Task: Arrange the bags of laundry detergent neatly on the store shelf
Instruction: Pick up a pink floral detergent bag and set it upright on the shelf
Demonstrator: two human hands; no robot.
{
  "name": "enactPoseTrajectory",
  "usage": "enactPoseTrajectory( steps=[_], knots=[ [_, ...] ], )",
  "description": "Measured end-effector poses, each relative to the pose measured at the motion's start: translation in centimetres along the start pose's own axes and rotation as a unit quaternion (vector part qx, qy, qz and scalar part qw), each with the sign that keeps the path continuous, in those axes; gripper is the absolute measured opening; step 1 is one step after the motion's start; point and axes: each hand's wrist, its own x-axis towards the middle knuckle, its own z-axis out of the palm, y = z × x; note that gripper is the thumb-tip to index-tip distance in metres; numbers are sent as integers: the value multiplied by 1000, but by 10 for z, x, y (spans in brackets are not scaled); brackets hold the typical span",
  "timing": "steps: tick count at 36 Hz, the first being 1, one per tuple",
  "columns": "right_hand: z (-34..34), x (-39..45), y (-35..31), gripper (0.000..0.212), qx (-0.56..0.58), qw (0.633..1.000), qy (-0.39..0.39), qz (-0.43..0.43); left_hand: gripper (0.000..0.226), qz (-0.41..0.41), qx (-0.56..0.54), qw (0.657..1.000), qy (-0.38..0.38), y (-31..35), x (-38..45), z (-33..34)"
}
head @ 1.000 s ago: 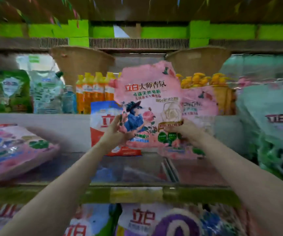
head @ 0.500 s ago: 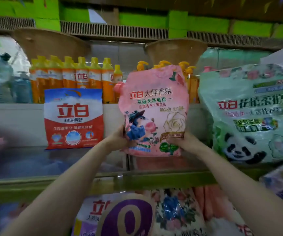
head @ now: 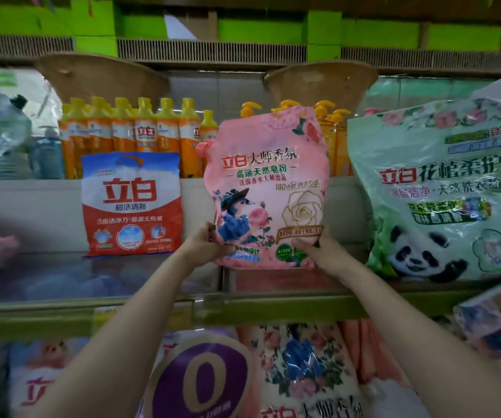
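pink bag sits upright at frame centre, label facing out, bottom edge at or just above the shelf, can't tell if it touches. left hand pinches the lower left corner, thumb on the front; right hand grips the lower right corner the same way. holding both bottom corners likely keeps the floppy pouch standing straight and square to the shelf edge while it gets set in line. spout cap is at the bag's upper left.

red and white bag stands upright left of centre, leaning on the back wall, apart from the pink one. green panda bag stands at right, tilted a bit, just beside the pink bag with a narrow gap. so the pink one looks aimed at the slot between them, front row.

orange bottles with yellow caps line a raised ledge behind, upper centre. more bags lie on the lower shelf at frame bottom, partly blurred. contents of the bags not visible, all look sealed and full.
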Motion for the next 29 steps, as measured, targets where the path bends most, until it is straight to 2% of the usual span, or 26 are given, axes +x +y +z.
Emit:
enactPoseTrajectory(
  steps=[6, 9, 11, 13, 15, 17, 19, 22, 25, 29],
  knots=[
    [2, 6, 5, 41, -53, 999, -5, 3, 37, 4, 29, 999, 27, 4, -8, 7],
    [1, 4, -2, 40, -107, 994, -34, -14, 47, 11, 121, 991, 56, 11, -17, 12],
    [-1, 3, -11, 38, -184, 981, -64, 12, 41, -3, 185, 981, 64, 19, -25, 12],
    [-7, 3, -25, 36, -319, 941, -100, 58, 42, -24, 219, 973, 68, 27, -32, 8],
    [-10, -2, -46, 35, -444, 886, -101, 82, 54, -33, 253, 965, 60, 27, -33, 0],
    [-7, -8, -64, 40, -540, 832, -113, 68, 61, -34, 275, 959, 59, 26, -36, -10],
    [7, -12, -78, 45, -570, 810, -131, 31, 60, -29, 289, 954, 71, 25, -42, -22],
    [43, -12, -96, 38, -552, 819, -135, -82, 45, -22, 318, 943, 100, 19, -52, -43],
    [78, -14, -113, 36, -504, 839, -115, -171, 42, -46, 356, 925, 128, 10, -68, -71],
    [122, -14, -135, 26, -430, 871, -132, -195, 41, -79, 393, 900, 169, 2, -100, -113]
  ],
)
